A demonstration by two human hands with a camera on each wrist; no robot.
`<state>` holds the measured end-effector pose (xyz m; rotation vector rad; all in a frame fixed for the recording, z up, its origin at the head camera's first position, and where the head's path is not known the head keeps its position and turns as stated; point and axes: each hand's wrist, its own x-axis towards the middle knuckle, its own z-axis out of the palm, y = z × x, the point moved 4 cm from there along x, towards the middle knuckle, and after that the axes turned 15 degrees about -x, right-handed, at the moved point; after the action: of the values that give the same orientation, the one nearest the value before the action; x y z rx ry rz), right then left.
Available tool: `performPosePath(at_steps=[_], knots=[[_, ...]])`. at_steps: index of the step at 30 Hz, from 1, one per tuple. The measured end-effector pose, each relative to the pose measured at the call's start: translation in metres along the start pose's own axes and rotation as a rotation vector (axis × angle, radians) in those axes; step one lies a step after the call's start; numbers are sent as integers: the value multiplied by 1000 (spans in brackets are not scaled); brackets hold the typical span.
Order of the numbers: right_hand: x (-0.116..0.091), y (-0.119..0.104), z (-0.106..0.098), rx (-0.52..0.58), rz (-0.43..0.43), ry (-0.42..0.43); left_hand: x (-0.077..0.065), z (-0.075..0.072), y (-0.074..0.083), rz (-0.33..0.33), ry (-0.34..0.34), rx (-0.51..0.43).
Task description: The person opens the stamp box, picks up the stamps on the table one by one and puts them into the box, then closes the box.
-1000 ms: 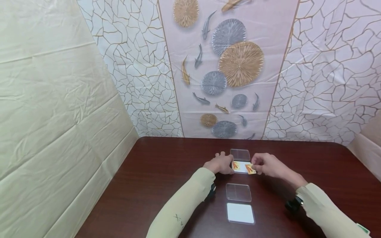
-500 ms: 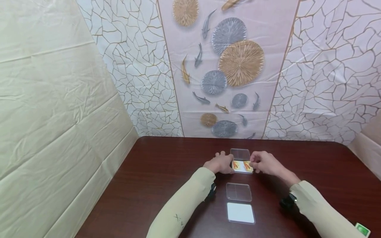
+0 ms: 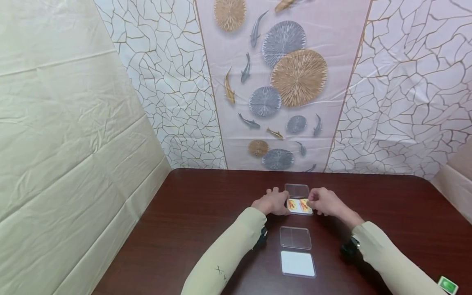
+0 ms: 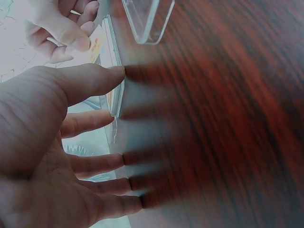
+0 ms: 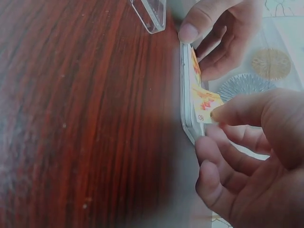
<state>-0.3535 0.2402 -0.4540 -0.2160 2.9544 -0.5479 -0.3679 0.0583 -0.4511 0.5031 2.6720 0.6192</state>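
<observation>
A shallow clear case (image 3: pixel 299 213) with a white insert lies flat on the table, near its far side. On its left half is a small card (image 3: pixel 292 204) with orange-yellow print. My right hand (image 3: pixel 327 202) pinches a second such card (image 5: pixel 205 105) between thumb and index finger. In the right wrist view that card tilts up from the insert, its inner edge down on it. My left hand (image 3: pixel 272 202) rests at the case's left end, fingers extended, thumb and index fingertip touching its edge (image 4: pixel 115 90). Its other fingertips touch the table.
Behind the case lies a clear lid (image 3: pixel 297 189). Nearer are another clear lid (image 3: pixel 296 238) and a clear case with a white insert (image 3: pixel 298 264). A green-and-white card stack (image 3: pixel 448 284) sits at the lower right of the dark wood table (image 3: pixel 206 213).
My right hand has moved left with the orange card, bringing it from past the case's right edge to over the insert's right half. The left hand has stayed put.
</observation>
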Motion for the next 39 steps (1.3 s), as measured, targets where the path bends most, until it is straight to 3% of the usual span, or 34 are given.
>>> performPosePath(at_steps=[15, 39], knots=[[2, 3, 8, -40, 67, -54, 1, 0, 0, 10, 2, 8], [7, 4, 8, -58, 49, -70, 2, 0, 1, 16, -2, 36]])
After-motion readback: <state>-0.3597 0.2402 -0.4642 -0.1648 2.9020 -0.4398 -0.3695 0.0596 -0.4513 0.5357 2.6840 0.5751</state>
